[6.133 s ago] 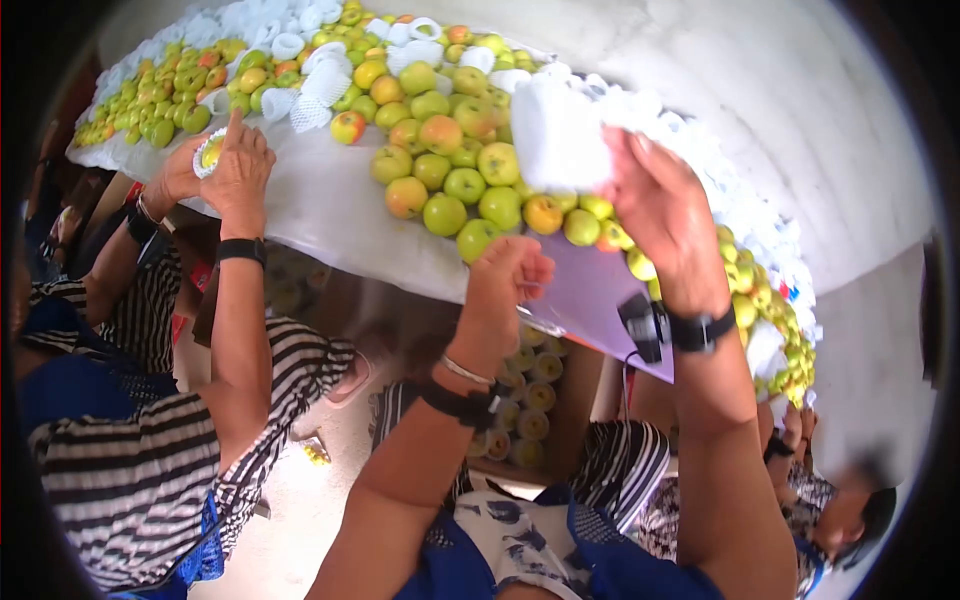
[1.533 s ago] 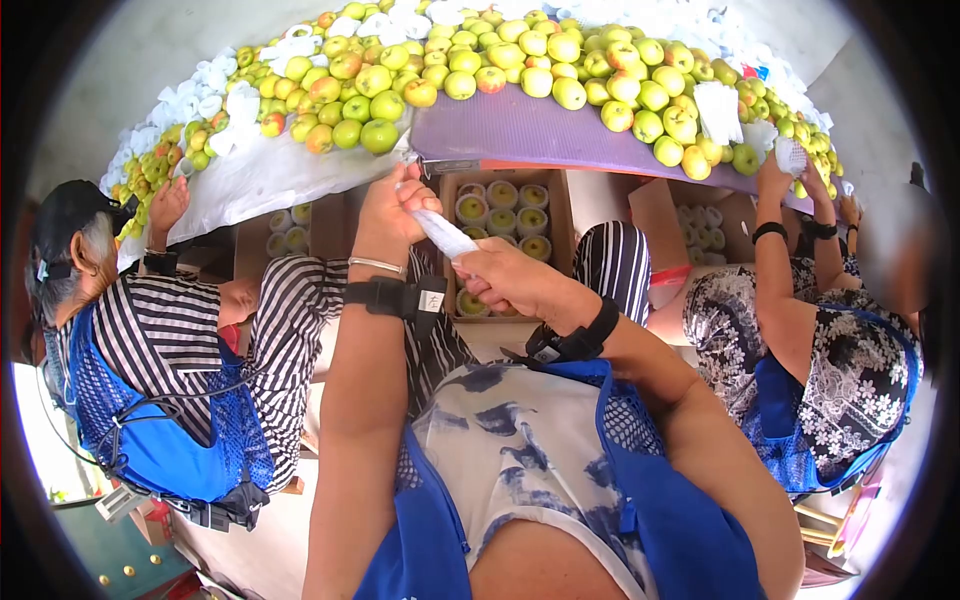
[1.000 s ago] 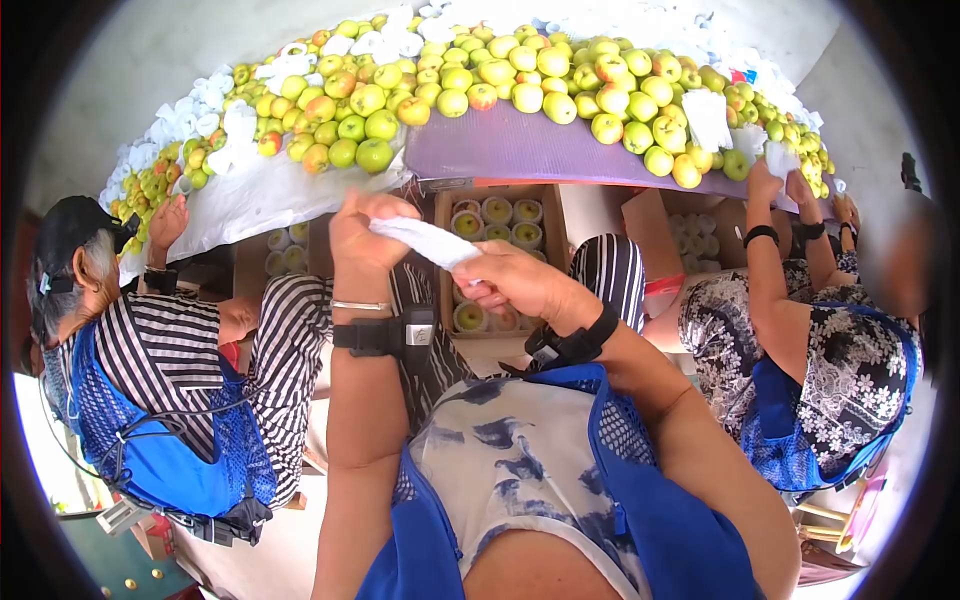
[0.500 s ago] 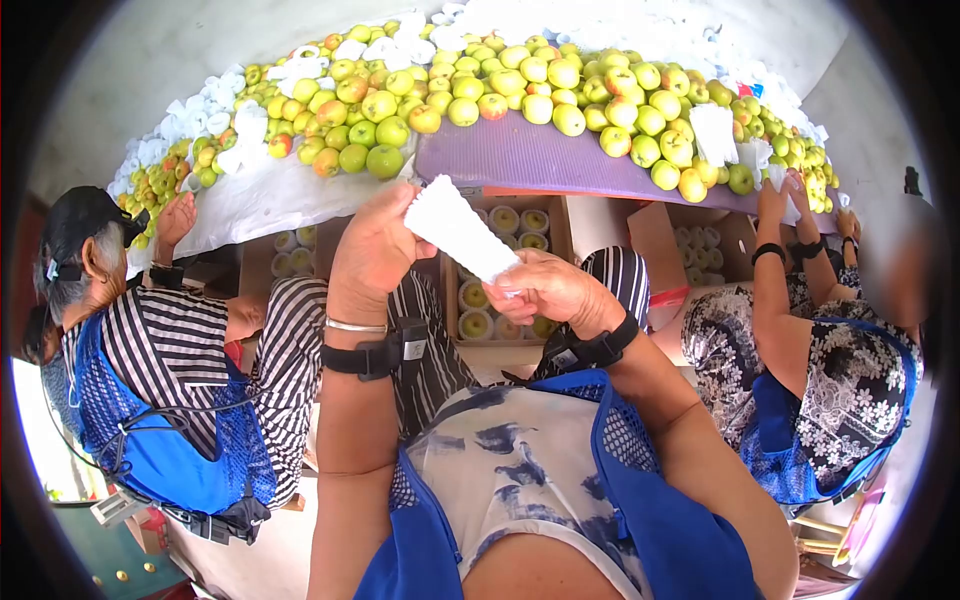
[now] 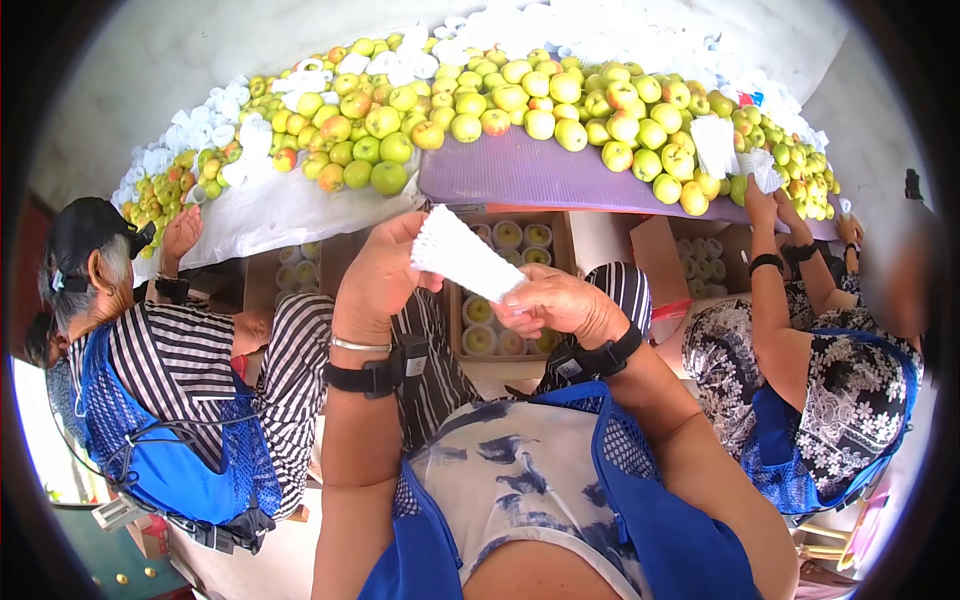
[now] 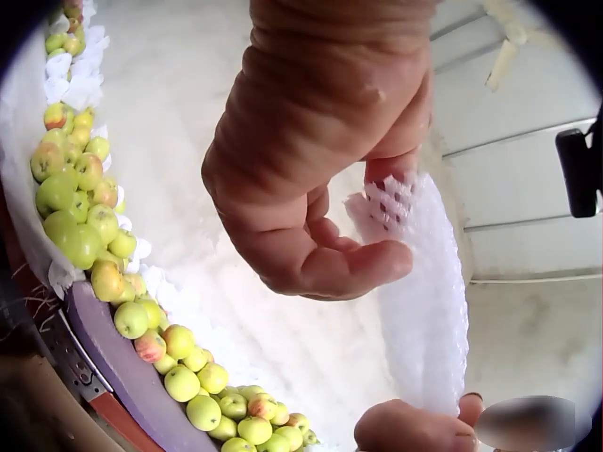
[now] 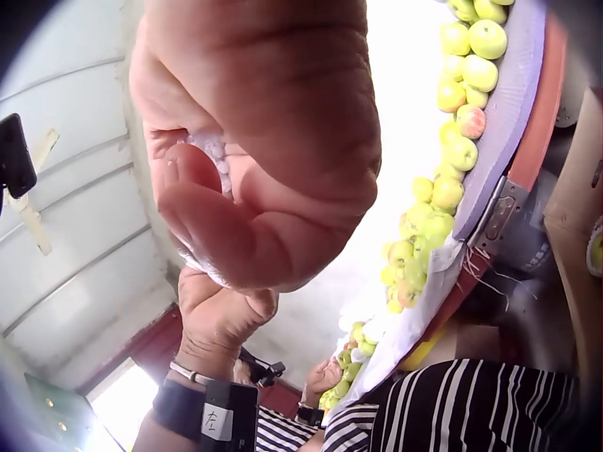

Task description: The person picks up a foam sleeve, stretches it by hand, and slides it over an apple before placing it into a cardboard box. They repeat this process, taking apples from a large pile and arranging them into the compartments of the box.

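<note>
Mid-frame, the foam sleeve (image 5: 465,258) has flared wider, fingers of left hand (image 5: 380,270) and right hand (image 5: 555,303) clamped on opposite ends.

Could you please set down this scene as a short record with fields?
Left hand: pinches the wider end of a white foam-net sleeve
Right hand: pinches its narrower end
Sleeve: flat, slanting between the hands
Apples: heaped ahead, yellow-green, some blushed red
Under the heap's near edge: ribbed purple mat, white sheet
Below the sleeve: open brown cardboard box holding sleeved apples
Neighbours: person in black-and-white stripes left, person in black-and-white florals right
</note>
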Motion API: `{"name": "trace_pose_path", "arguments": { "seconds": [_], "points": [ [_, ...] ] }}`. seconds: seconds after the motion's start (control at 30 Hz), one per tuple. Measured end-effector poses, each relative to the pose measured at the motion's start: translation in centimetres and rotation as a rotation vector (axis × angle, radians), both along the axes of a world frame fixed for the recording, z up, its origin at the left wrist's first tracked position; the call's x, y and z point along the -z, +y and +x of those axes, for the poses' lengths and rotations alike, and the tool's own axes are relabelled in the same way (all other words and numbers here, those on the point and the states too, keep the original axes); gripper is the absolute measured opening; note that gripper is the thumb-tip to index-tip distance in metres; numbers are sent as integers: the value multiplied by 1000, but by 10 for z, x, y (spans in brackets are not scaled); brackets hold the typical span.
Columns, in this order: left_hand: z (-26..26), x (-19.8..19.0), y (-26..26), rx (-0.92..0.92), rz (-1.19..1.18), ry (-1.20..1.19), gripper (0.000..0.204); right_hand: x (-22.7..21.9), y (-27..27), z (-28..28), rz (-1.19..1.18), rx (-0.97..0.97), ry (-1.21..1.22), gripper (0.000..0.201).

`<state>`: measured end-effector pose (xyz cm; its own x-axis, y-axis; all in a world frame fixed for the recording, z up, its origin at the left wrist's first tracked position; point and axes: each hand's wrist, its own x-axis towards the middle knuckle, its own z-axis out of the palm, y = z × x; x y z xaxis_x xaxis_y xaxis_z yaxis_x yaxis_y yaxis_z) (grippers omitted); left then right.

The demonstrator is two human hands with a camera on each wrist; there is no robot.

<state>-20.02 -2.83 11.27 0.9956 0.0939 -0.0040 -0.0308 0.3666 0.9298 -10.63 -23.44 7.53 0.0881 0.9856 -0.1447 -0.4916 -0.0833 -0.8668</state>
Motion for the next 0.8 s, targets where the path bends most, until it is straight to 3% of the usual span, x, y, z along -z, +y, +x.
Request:
{"name": "trace_pose_path", "arguments": {
  "seconds": [0.03, 0.13, 0.17, 0.2, 0.23, 0.27, 0.3, 0.33, 0.37, 0.43, 0.5, 0.53, 0.6, 0.63, 0.67, 0.73, 0.77, 0.8],
  "points": [
    [1, -2, 0, -23, 15, -19, 21, 2, 1, 2, 5, -14, -19, 31],
    [-7, -13, 6, -216, 454, -80, 23, 2, 5, -5, 157, -30, 39, 43],
    [-12, -13, 18, -249, 77, -113, 26, -3, 2, -4, 156, -32, -47, 55],
    [-24, -29, 25, -327, 85, -100, 31, -4, 1, -2, 149, -4, -59, 57],
    [-36, -38, 38, -417, -58, -116, 33, -4, 1, 0, 139, 25, -70, 59],
    [-55, -46, 58, -415, -166, -184, 33, -4, 1, 2, 130, 53, -82, 60],
    [-73, -60, 66, -529, -231, -315, 34, -3, 0, 6, 92, 68, -142, 56],
    [-93, -67, 102, -470, -404, -399, 37, -2, -1, 10, 65, 58, -159, 54],
    [-125, -73, 129, -369, -304, -472, 36, 0, -1, 13, 38, 47, -175, 52],
    [-149, -116, 130, -117, -234, -630, 46, 7, 0, 21, 5, 51, -144, 44],
    [-187, -137, 171, -271, -127, -576, 63, 12, 6, 29, -33, 53, -196, 41],
    [-136, -176, 94, -1204, -82, -423, 61, 13, 9, 32, -52, 52, -221, 40],
    [-156, -177, 151, -872, -112, -459, 58, 11, 18, 40, -71, 62, -298, 38],
    [-97, -192, 85, -1189, -105, -407, 54, 9, 23, 45, -79, 68, -338, 37],
    [-127, -164, 170, -708, -196, -454, 50, 7, 28, 51, -92, 84, -352, 35],
    [-64, -141, 141, -234, -221, -348, 38, 3, 39, 63, -114, 116, -380, 33],
    [-31, -117, 122, -222, -176, -419, 33, 2, 44, 69, -131, 158, -372, 31],
    [-4, -101, 100, -277, -322, -353, 28, 1, 49, 76, -151, 197, -363, 29]
  ]
}}
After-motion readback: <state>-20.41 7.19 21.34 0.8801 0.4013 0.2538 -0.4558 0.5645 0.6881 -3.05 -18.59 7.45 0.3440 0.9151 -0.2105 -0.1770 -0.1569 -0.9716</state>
